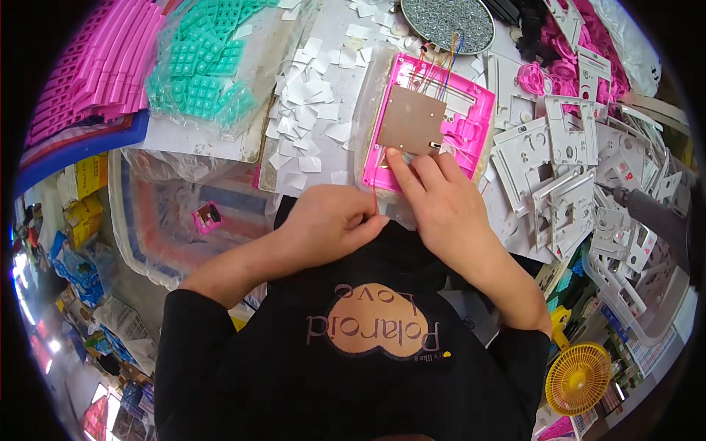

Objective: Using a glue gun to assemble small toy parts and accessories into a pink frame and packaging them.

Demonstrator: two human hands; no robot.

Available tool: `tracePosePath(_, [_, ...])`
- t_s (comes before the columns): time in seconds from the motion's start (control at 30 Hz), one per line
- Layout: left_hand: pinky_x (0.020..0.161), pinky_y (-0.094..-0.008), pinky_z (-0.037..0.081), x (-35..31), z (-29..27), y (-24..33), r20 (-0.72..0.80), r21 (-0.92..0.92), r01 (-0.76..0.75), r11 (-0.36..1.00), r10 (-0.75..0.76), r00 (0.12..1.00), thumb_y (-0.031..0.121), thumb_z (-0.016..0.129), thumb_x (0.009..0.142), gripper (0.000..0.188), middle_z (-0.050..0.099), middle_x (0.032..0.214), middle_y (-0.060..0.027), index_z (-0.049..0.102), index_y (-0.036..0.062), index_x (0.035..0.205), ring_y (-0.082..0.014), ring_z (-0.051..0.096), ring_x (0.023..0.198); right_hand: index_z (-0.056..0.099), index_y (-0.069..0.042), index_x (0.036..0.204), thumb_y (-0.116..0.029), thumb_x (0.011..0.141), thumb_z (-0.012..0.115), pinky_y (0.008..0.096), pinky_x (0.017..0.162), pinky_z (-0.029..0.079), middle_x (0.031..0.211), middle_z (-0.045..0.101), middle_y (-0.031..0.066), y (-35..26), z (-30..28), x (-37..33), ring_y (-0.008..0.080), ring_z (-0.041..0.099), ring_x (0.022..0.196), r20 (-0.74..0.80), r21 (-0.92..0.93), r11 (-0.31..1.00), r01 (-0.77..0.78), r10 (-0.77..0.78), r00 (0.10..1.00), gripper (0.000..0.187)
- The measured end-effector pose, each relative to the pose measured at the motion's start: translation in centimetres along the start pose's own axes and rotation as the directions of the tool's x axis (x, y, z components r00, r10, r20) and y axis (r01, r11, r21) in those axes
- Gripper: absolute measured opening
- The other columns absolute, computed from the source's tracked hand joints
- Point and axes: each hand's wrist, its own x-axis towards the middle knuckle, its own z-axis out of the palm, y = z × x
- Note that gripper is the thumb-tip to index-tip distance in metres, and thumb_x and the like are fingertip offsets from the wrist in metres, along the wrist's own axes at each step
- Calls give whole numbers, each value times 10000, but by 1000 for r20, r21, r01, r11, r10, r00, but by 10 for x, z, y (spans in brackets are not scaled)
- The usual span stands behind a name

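Note:
A pink plastic housing [482, 110] lies in front of me on a padded, plastic-wrapped support [365, 117]. Inside it sits a flat brown circuit board [412, 121], with thin coloured wires [444, 81] running out past the far edge. My left hand [334, 220] is closed at the near left corner, thumb and index finger pinching a thin red wire [374, 180]. Across the near side of the housing rests my right hand [445, 191]. Its index finger stretches to the board's near edge and the other fingers lie apart on the pink frame; its thumb is hidden.
A round tray of small metal screws [448, 26] stands at the back. White paper pieces [305, 103] are scattered left of the support, beside teal keypads [202, 66] and stacked pink parts [110, 66]. White panels [566, 162] pile up right, near a yellow fan [579, 377].

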Motion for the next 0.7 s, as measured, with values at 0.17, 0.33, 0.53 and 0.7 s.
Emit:
tracePosePath(0.17, [550,-352,446,22,-37,12,-304,-55,-79,995,59,951,119,716,853,139,568,692,-72,620,45,785,-217,569,603,562,66,1357,-109,823,597,328,878,472,1017,570,127,-12,-3,-3,280,538,960,51,-132,990,-40,47,998,563])
tracePosePath(0.33, [573,-214,419,56,-47,5,-429,-184,-297,937,195,882,50,695,885,99,645,824,-34,620,14,830,-57,532,652,586,44,1334,-98,818,608,358,823,495,1015,567,124,-10,-3,-6,278,546,948,3,-66,998,15,-14,1000,536])
tracePosePath(0.53, [564,-211,419,77,-25,20,-41,-683,-12,730,-22,999,65,704,894,79,657,831,-22,695,20,959,-42,545,643,651,15,1198,-93,772,674,396,795,521,1022,585,127,2,-13,-1,300,568,938,-10,151,988,23,-22,1000,440])
tracePosePath(0.7, [534,-233,402,74,-23,31,-58,-320,-295,901,292,955,31,716,852,92,626,781,-14,699,33,942,-61,531,589,664,7,1120,-4,767,697,361,760,554,1013,642,132,15,-23,-22,278,642,905,-132,429,891,-148,224,965,354])
